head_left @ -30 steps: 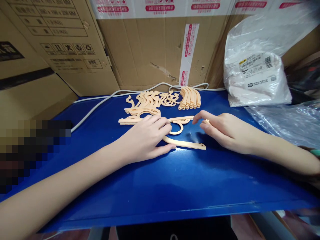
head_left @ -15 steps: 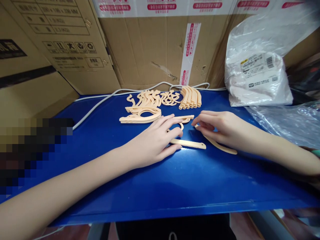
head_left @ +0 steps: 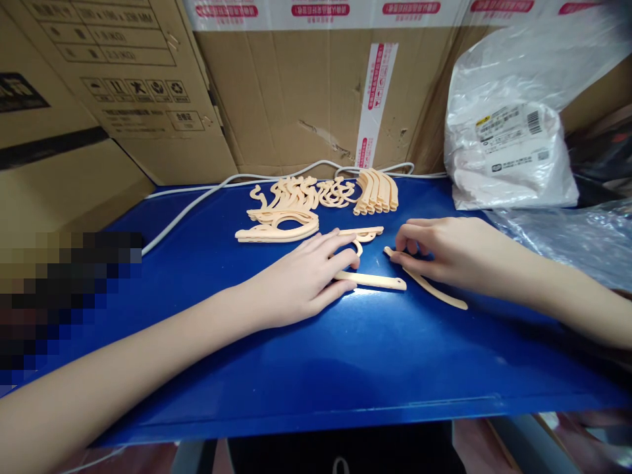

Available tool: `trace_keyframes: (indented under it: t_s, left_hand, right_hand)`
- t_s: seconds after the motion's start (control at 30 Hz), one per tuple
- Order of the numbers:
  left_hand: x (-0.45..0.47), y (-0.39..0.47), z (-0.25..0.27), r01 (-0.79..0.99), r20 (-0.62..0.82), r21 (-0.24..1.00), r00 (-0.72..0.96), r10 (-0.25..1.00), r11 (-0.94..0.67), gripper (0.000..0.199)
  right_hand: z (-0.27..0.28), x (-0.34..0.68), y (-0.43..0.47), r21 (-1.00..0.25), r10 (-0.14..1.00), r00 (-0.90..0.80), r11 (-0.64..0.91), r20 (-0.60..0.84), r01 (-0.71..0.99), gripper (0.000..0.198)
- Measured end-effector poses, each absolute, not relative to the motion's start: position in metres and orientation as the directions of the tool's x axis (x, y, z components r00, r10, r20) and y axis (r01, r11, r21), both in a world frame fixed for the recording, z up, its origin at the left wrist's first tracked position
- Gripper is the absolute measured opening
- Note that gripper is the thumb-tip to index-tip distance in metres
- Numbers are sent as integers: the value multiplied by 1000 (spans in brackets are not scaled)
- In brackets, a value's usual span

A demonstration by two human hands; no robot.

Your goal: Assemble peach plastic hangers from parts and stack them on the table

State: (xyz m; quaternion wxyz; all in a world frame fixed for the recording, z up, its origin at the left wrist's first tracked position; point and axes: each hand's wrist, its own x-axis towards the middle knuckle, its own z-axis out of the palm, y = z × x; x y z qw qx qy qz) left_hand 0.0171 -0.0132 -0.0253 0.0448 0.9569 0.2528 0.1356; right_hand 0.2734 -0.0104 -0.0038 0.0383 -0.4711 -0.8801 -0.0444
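My left hand (head_left: 309,280) lies over a cream plastic folding hanger, its fingers bent around the pieces. From under the thumb and index finger a straight hanger arm (head_left: 380,282) sticks out to the right. Part of a hook (head_left: 359,247) shows beside the fingertips, and another jointed piece (head_left: 368,234) lies just beyond them; the hand hides the rest. My right hand (head_left: 429,247) has curled fingers, with the thumb and index finger at the upper end of a loose curved hanger arm (head_left: 439,296) lying on the blue table.
Behind my left hand lie stacked hanger pieces (head_left: 281,227). Farther back are piles of hooks (head_left: 296,193) and curved arms (head_left: 378,192). A white cable (head_left: 197,201) runs along cardboard boxes (head_left: 296,99). A white plastic bag (head_left: 508,145) stands at right on the blue table (head_left: 316,368).
My right hand has shifted slightly right, baring the upper tip of the curved arm, and its fingers are more curled. My left hand has barely moved.
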Motion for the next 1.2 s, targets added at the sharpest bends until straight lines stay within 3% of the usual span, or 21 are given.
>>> trace_keyframes:
  t_s: [0.27, 0.53, 0.77, 1.07, 1.2]
  left_hand:
    - [19, -14, -25, 465, 276, 14, 849, 450, -885, 29]
    - [18, -17, -24, 474, 277, -4, 847, 455, -880, 28]
    - [18, -20, -20, 487, 263, -53, 849, 458, -872, 25]
    - [18, -17, -24, 495, 260, 61, 831, 492, -867, 27]
    - [17, -14, -24, 469, 240, 140, 839, 489, -872, 22]
  right_hand:
    - [-6, 278, -7, 14, 798, -598, 599, 80, 801, 13]
    - [-3, 279, -11, 107, 768, -631, 622, 109, 775, 14]
    - [-3, 276, -11, 94, 767, -633, 626, 108, 775, 20]
    - [-7, 274, -9, 192, 710, -685, 658, 162, 728, 28]
    - [-6, 273, -11, 104, 718, -670, 664, 190, 740, 27]
